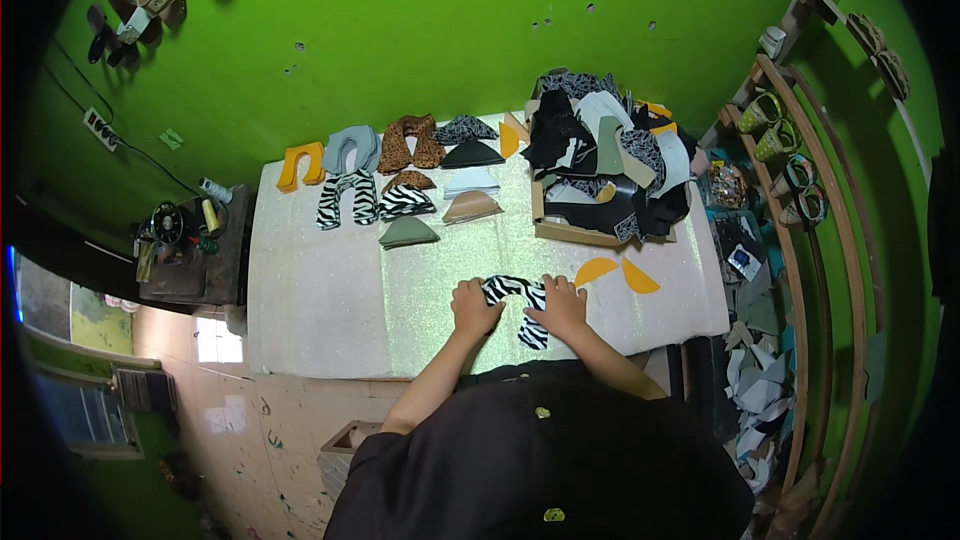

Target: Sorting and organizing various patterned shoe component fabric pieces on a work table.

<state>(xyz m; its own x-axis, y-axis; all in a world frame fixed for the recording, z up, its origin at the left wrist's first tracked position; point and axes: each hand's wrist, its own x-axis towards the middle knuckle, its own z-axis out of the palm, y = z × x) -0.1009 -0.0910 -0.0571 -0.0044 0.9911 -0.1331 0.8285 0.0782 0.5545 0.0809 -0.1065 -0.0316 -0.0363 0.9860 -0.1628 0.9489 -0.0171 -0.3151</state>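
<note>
At the near edge of the table, a zebra-print U-shaped piece of material (517,286) lies between my hands. My left hand (476,308) closes over its left side, fingers curled and thumb turned inward. My right hand (562,307) grips the upper right side, while the right leg of the piece shows below the thumb. Two yellow half-round pieces (640,277) lie just beyond my right hand. Farther back are several U-shaped pieces: yellow (290,180), grey (353,147), leopard-print (411,155) and a second zebra-print one (335,208).
Half-round stacks, including a green one (408,232) and a tan one (472,207), sit mid-table. A cardboard box (575,233) at the back right overflows with scraps. Left of the table stands a sewing machine (168,224); on the right, a wooden rack (800,270) holds sandals.
</note>
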